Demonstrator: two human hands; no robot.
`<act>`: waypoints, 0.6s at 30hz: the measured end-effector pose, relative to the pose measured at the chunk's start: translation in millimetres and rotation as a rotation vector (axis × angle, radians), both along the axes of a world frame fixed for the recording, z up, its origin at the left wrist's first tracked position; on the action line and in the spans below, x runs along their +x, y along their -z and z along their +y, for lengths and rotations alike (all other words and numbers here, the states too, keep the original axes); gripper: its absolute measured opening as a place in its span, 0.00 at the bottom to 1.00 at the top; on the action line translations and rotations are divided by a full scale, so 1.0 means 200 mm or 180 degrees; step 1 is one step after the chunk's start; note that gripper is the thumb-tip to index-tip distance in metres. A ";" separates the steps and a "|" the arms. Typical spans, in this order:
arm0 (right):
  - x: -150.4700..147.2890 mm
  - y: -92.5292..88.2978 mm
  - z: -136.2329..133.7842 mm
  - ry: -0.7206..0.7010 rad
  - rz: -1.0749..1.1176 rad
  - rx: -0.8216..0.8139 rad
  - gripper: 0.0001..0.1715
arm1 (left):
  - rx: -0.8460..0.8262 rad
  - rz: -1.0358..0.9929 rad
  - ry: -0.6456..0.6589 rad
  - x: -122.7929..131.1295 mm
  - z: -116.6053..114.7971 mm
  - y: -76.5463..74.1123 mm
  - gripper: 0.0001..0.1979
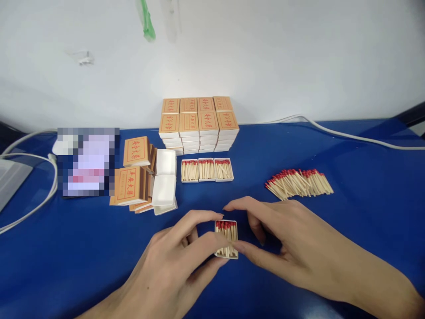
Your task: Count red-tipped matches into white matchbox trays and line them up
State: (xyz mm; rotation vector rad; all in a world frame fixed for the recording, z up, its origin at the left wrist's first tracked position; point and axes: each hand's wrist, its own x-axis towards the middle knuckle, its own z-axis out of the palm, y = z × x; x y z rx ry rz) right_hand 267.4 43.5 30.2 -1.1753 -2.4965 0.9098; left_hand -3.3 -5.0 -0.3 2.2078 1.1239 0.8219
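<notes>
Left fingers (pixel 212 241) hide some matches (pixel 227 227); screen (pixel 89 159) pixelated.

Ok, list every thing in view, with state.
Held tray: open, holding matches
Left hand: pinching held tray
Right hand: thumb at tray's edge
Three trays: open, filled, lined up
Loose matches: heaped, heads away
Matchboxes: closed, stacked
Orange covers: piled unevenly
White trays: stacked, no matches visible
Pixelated device: state unclear
White cables: slack

Pale wooden matches (pixel 299 184) carry red heads, and the trays (pixel 164 190) are white. The matchboxes (pixel 208 122) are tan-orange, printed with red characters inside red borders. The tabletop (pixel 375 177) is deep blue, the wall (pixel 282 57) off-white with a green streak (pixel 148 25).
</notes>
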 end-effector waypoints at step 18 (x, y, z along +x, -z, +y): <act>0.02 0.01 -0.02 -0.0123 -0.0093 0.0190 0.17 | -0.0050 0.0049 -0.0158 0.00 0.01 0.01 0.14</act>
